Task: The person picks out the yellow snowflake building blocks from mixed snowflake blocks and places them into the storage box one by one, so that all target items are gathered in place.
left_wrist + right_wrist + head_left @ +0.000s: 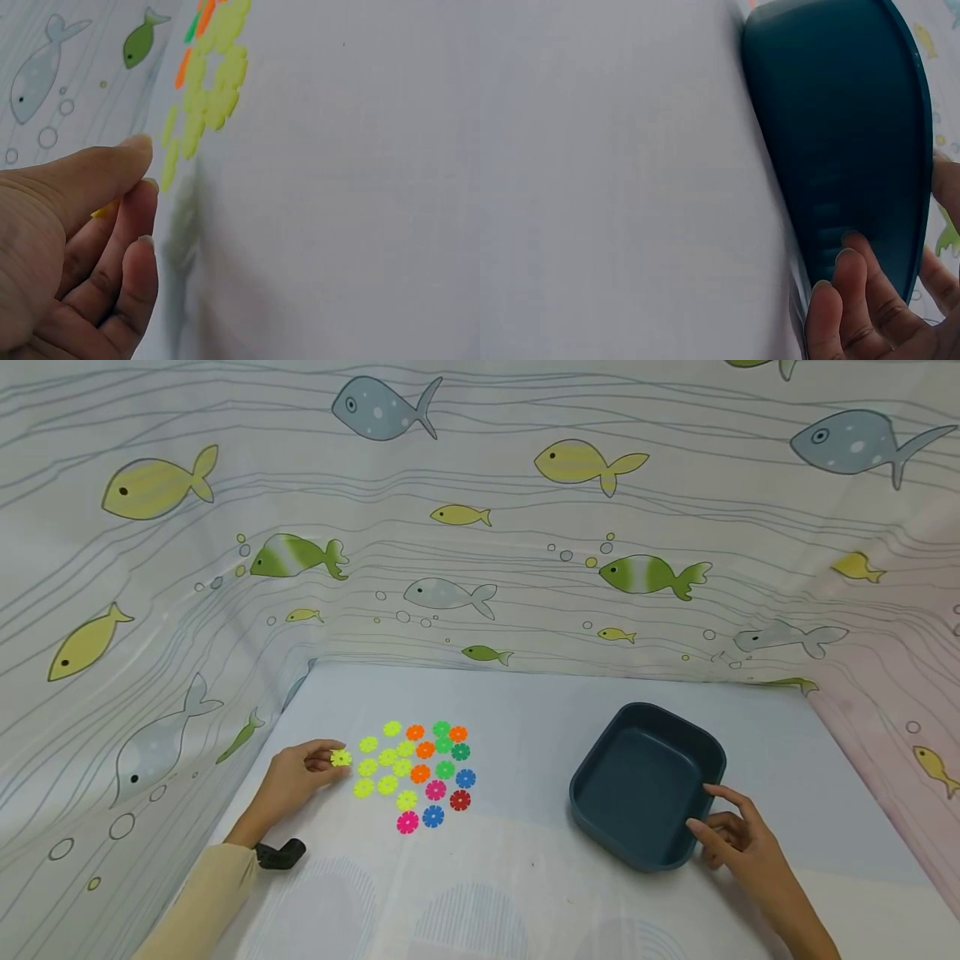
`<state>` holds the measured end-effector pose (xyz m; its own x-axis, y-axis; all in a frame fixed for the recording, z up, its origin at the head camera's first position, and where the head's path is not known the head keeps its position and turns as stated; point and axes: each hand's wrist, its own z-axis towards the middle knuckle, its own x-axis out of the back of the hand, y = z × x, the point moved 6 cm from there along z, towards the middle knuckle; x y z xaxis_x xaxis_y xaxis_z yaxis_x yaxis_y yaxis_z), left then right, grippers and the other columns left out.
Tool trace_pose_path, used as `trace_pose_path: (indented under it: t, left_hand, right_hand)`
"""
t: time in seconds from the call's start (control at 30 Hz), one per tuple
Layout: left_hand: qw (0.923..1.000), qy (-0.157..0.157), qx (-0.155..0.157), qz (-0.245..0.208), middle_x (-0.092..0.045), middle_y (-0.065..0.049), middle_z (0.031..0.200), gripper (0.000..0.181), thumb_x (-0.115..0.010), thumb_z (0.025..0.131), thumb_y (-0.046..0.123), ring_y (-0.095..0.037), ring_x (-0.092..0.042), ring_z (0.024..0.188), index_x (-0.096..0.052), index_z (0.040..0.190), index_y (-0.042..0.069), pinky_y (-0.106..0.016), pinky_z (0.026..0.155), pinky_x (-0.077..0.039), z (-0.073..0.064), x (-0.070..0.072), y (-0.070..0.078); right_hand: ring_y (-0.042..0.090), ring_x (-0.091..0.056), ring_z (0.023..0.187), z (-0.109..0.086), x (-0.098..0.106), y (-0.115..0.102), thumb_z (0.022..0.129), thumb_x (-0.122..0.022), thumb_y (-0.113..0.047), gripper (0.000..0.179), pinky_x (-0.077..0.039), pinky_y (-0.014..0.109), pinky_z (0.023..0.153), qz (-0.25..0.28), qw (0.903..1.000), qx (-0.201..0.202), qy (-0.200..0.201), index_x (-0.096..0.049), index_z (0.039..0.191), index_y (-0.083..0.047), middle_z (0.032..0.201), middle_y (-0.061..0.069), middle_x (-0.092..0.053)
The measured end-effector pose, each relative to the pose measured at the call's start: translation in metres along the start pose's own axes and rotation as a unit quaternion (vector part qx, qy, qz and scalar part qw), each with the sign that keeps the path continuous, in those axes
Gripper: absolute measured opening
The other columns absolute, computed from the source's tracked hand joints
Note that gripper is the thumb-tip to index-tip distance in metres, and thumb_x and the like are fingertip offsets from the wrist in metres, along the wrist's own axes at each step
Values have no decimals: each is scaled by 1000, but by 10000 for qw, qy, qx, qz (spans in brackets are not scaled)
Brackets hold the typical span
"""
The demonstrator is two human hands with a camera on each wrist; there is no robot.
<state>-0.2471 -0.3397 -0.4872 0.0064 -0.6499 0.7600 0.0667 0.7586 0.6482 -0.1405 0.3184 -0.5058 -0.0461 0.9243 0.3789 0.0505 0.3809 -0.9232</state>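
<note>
Fish-printed cloth (pixel 517 556) is hanging around a pale surface (pixel 517 735), its upper part running out of the frame. Toward one side, the left hand (pixel 296 778) is holding a yellow disc (pixel 341 758) in a narrow, pinching grip; in the left wrist view the fingers are hiding nearly all of it, only a bit of yellow showing. Just beside it, loose discs (pixel 425 750) in several colours are lying clustered, cut off at that wrist view's top edge. Well apart from them, the right hand (pixel 741 839) is gripping the rim of a dark blue box (pixel 637 777); the right wrist view is showing the outer wall, its edge cutting off part of the hand.
</note>
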Motion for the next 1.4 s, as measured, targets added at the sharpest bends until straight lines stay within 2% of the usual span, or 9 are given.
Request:
trace_pose_path:
  t: [0.17,0.47,0.73,1.03,1.4]
  left_hand:
    - [9995,-71,-51,-297,-69,-7,109,53,-83,87,40,-20,-68,94,-69,130,12,-22,77,-53,2,-3,6]
    - [9979,-240,-60,-591,-69,-6,104,53,-85,86,40,-22,-67,89,-70,128,12,-24,71,-54,6,-8,15]
    - [9973,-311,25,-668,-68,-6,105,54,-86,84,40,-22,-66,88,-69,128,13,-24,70,-54,8,-12,23]
    - [9928,-511,-150,-1069,-67,-7,103,51,-86,84,39,-24,-66,85,-70,125,13,-24,72,-55,12,-19,41]
    - [9922,-529,-475,-1025,-66,-6,97,47,-85,87,33,-23,-61,82,-70,126,12,-24,69,-53,13,-26,54]
  right_hand:
    - [31,-64,75,-1,2,0,105,-62,-27,66,-57,37,67,12,10000,12,1,-24,159,-20,108,16,-67]
    - [31,-62,73,0,1,-3,105,-63,-25,66,-55,36,65,122,9999,10,3,-24,158,-21,106,16,-66]
    - [31,-63,75,0,0,0,104,-64,-29,68,-56,37,66,85,9998,-153,-30,-23,158,-22,107,17,-66]
    - [31,-63,76,1,0,1,105,-62,-29,66,-56,37,65,161,9996,-237,-18,-22,158,-22,106,18,-65]
    - [32,-63,73,1,-1,-1,106,-61,-27,65,-57,37,65,141,9998,-124,17,-23,157,-20,100,16,-65]
